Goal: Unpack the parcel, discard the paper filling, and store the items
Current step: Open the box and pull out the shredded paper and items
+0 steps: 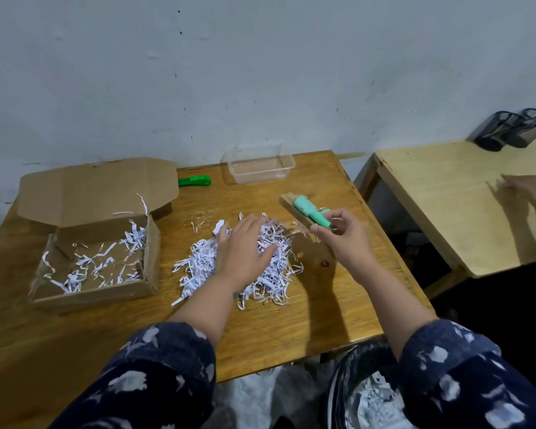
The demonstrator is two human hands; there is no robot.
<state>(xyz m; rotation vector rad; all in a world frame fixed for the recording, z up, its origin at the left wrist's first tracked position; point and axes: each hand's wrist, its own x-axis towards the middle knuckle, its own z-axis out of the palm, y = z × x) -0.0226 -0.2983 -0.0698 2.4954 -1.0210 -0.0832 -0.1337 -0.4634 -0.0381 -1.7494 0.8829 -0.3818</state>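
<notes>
An open cardboard parcel box (150, 258) sits at the left of the wooden table (291, 329), with a few white paper shreds (99, 261) left inside. A heap of shredded paper (198, 267) lies in the table's middle. My left hand (245, 246) rests flat on that heap, fingers spread. My right hand (344, 233) is raised to the right of the heap and pinches a mint-green item mounted on a brown card (307, 209). A clear plastic container (260, 165) stands at the table's back edge, with nothing visible inside.
A green utility knife (195, 180) lies behind the box's lid. A black-lined bin (365, 394) holding white paper stands below the table's front right corner. A lighter wooden table (464, 205) with black mesh holders (508, 128) is on the right, another person's hand (529, 188) on it.
</notes>
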